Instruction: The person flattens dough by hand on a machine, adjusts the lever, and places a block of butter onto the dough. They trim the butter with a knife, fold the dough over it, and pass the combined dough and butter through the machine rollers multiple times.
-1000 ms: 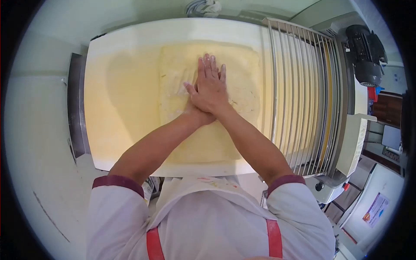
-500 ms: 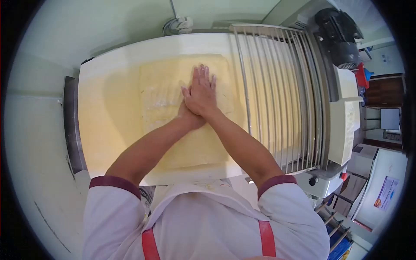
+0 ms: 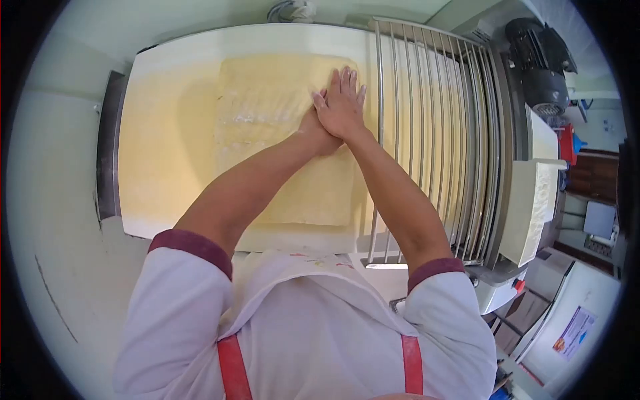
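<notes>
A pale yellow, roughly square sheet of dough (image 3: 287,193) lies flat on the white work surface, with a dusting of flour and shallow ridges across its upper left part. Near its right edge, my right hand (image 3: 343,110) rests on top of my left hand (image 3: 316,133), fingers stretched out and pointing away from me. Underneath, my left hand presses flat on the dough, its fingers mostly covered by the right. Both arms are straight and cross at the wrists. Neither hand holds anything.
Close to the right of the dough stands a metal bar guard (image 3: 421,133) over the machine's rollers. Beyond it are a black motor (image 3: 540,63) and a cream-coloured tray (image 3: 523,213). A wall (image 3: 57,200) runs along the left, and a bundled cable (image 3: 281,11) lies at the back.
My stacked hands have slid right across the dough, closer to its right edge and the bar guard. The camera view has tilted, so the table sits higher in the picture.
</notes>
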`<action>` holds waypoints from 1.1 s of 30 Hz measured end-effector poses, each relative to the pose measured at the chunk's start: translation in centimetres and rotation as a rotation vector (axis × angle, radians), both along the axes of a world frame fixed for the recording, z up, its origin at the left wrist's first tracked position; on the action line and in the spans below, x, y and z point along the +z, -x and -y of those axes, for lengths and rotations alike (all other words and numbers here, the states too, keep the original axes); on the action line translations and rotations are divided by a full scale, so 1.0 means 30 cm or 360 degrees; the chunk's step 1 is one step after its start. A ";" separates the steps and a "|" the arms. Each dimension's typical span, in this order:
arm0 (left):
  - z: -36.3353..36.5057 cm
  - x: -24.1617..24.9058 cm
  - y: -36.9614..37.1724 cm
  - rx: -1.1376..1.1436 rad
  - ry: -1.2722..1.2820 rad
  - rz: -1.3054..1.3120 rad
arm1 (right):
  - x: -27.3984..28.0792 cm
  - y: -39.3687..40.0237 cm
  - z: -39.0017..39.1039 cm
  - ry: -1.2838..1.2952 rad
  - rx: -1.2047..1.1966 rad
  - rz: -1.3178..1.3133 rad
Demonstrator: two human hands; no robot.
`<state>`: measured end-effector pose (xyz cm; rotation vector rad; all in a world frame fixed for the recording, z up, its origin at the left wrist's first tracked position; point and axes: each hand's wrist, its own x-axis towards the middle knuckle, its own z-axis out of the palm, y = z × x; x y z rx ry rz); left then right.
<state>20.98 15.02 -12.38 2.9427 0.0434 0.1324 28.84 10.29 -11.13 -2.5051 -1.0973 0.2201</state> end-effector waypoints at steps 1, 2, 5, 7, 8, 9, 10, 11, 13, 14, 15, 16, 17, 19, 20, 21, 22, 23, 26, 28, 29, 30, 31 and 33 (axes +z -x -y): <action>0.025 0.016 0.018 0.0049 0.0053 0.0014 | 0.018 0.026 0.026 -0.0007 0.0072 -0.0054; 0.047 0.020 0.041 0.0092 0.0109 0.0008 | 0.021 0.057 0.051 -0.0011 0.0137 -0.0128; 0.104 0.037 0.124 0.0119 0.0016 -0.0056 | 0.022 0.169 0.125 0.0049 0.0260 -0.0085; 0.114 0.013 0.132 0.0108 0.0181 -0.0133 | 0.008 0.177 0.118 0.0080 0.0262 -0.0047; 0.095 0.023 0.123 0.0072 0.0225 -0.0125 | 0.023 0.164 0.103 0.0058 0.0230 0.0020; 0.090 0.051 0.129 0.0066 0.0143 -0.0103 | 0.013 0.162 0.108 0.0034 0.0242 0.0033; 0.089 0.082 0.137 0.0072 0.0060 -0.0063 | 0.010 0.160 0.110 0.0018 0.0219 0.0012; 0.083 0.109 0.155 0.0086 -0.0023 -0.0031 | 0.008 0.168 0.113 0.0003 0.0203 -0.0017; 0.071 0.082 0.212 0.0164 -0.0025 0.0087 | 0.025 0.219 0.076 -0.0037 0.0244 -0.0072; 0.056 0.048 0.241 0.0201 -0.0014 0.0120 | 0.025 0.281 0.044 -0.0057 0.0287 -0.0106; 0.028 0.053 0.277 0.0221 0.0033 0.0045 | 0.014 0.327 0.017 -0.0063 0.0320 -0.0159; -0.004 0.070 0.321 0.0240 0.0090 -0.0034 | 0.015 0.350 -0.010 -0.0021 0.0320 -0.0123; -0.018 0.067 0.340 0.0246 0.0150 -0.0077 | 0.030 0.363 -0.038 0.0022 0.0327 -0.0080; -0.031 0.055 0.367 0.0214 0.0264 -0.0128 | 0.035 0.376 -0.055 0.0084 0.0351 0.0004; -0.040 0.055 0.357 0.0199 0.0245 -0.0089 | 0.034 0.377 -0.045 0.0084 0.0336 -0.0009; -0.047 0.053 0.347 0.0184 0.0225 -0.0050 | 0.024 0.377 -0.041 0.0069 0.0329 -0.0003; -0.040 0.049 0.346 0.0213 0.0163 0.0001 | 0.030 0.382 -0.052 0.0055 0.0332 0.0002; -0.049 0.035 0.356 0.0263 0.0099 0.0011 | 0.037 0.392 -0.065 0.0008 0.0335 -0.0033; -0.109 0.042 0.418 0.0385 -0.0036 -0.0056 | 0.050 0.445 -0.138 -0.0013 0.0388 -0.0086; -0.143 0.054 0.484 0.0399 0.0042 -0.0141 | 0.049 0.518 -0.221 0.0102 0.0469 -0.0006; -0.173 0.061 0.495 0.0404 0.0096 -0.0159 | 0.048 0.516 -0.224 0.0081 0.0474 0.0005; -0.190 0.058 0.495 0.0408 0.0151 -0.0197 | 0.042 0.509 -0.239 0.0081 0.0488 0.0010; -0.168 0.058 0.502 0.0393 0.0233 -0.0249 | 0.034 0.517 -0.218 0.0109 0.0486 0.0002; -0.189 0.072 0.483 0.0383 0.0105 -0.0176 | 0.035 0.501 -0.235 0.0075 0.0461 0.0027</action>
